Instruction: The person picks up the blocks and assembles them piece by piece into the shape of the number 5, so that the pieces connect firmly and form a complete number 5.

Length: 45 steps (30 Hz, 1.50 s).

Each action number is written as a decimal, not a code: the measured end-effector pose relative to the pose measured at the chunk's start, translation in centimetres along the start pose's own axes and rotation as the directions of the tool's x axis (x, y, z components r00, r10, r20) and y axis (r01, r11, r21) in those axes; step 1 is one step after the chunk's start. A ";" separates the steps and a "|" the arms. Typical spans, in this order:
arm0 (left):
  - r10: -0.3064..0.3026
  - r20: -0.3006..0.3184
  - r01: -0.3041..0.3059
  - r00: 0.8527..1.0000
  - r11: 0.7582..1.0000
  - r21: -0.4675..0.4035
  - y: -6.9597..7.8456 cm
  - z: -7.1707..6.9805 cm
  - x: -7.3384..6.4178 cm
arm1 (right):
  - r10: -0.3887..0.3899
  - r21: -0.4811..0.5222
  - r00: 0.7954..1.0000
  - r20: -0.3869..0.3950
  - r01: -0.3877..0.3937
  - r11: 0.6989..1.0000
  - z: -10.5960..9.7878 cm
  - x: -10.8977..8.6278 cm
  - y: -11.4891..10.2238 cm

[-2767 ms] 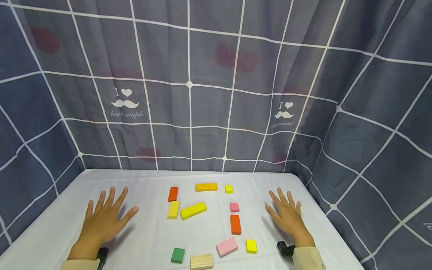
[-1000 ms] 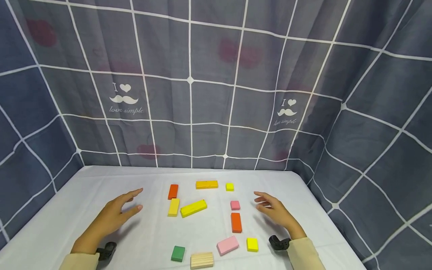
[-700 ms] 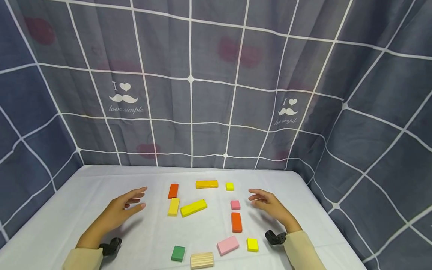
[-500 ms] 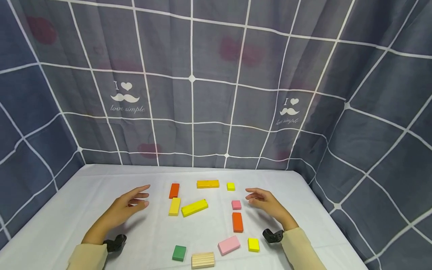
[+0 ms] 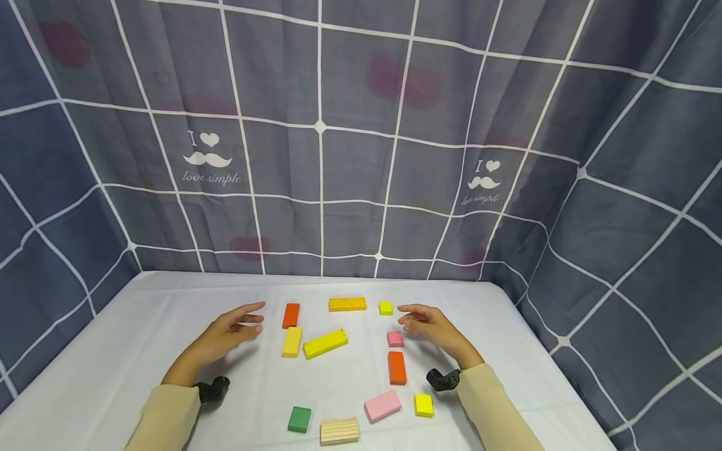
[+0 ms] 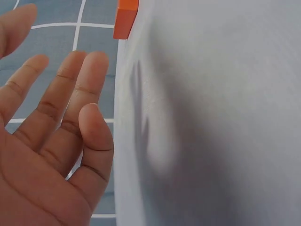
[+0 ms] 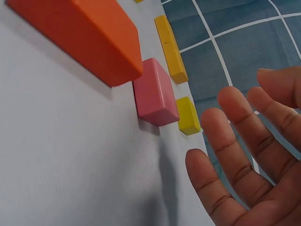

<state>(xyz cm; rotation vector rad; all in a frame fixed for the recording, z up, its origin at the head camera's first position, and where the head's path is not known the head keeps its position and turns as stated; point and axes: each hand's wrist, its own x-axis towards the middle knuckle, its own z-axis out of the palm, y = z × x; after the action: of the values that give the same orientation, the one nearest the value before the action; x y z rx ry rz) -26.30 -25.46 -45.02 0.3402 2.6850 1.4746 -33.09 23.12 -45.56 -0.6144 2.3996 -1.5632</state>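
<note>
Both hands hover just above a white table [image 5: 141, 326], fingers relaxed and spread, holding nothing. My left hand [image 5: 237, 322] points right, and its fingertips stop short of an orange-red block [image 5: 290, 315]. In the left wrist view the left hand [image 6: 51, 136] shows its palm and that orange-red block [image 6: 126, 16] lies beyond the fingers. My right hand [image 5: 423, 321] hangs beside a small pink block [image 5: 395, 339] and near a small yellow block [image 5: 385, 307]. The right wrist view shows the right hand [image 7: 249, 160] apart from the pink block [image 7: 154, 94].
Between the hands lie two yellow blocks [image 5: 324, 343], an orange-yellow bar [image 5: 347, 304] and an orange-red block [image 5: 397, 368]. Nearer me are pink [image 5: 381, 406], yellow [image 5: 423, 404], green [image 5: 299, 419] and plain wood [image 5: 339, 431] blocks. A checked curtain [image 5: 350, 156] walls the table on three sides.
Both hands have lifted from lying flat at the table's sides and moved forward and inward toward the blocks. No block has shifted.
</note>
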 end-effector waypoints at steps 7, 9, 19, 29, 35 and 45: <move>-0.020 0.069 0.023 0.997 0.999 -0.042 -0.3 0.1 0.9 | 0.035 0.024 0.999 0.014 -0.035 0.999 0.4 1.0 -0.4; -0.025 0.088 0.028 0.996 0.999 -0.039 -0.4 0.1 1.2 | 0.051 0.028 0.999 0.008 -0.051 0.998 0.5 1.3 -0.5; -0.105 0.113 0.107 0.988 0.994 -0.008 -0.3 0.4 3.1 | 0.043 0.055 0.999 0.023 -0.044 0.998 1.3 3.2 -0.9; -0.143 0.105 0.145 0.984 0.989 -0.017 -0.5 0.8 4.8 | 0.050 0.080 0.999 0.013 -0.051 0.995 2.0 4.7 -1.6; -0.139 0.111 0.140 0.984 0.990 -0.005 -0.4 1.0 5.9 | 0.076 0.100 0.997 0.018 -0.077 0.992 2.5 5.8 -1.6; -0.172 0.156 0.166 0.973 0.985 0.052 -0.1 0.9 7.0 | 0.097 0.147 0.995 0.026 -0.100 0.984 3.6 7.4 -1.5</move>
<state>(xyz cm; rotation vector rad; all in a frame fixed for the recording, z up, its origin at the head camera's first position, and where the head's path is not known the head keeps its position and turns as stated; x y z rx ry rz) -33.03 -23.25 -45.22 0.2150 2.5475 1.2919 -37.93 16.22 -45.31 -0.4712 2.2380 -1.6675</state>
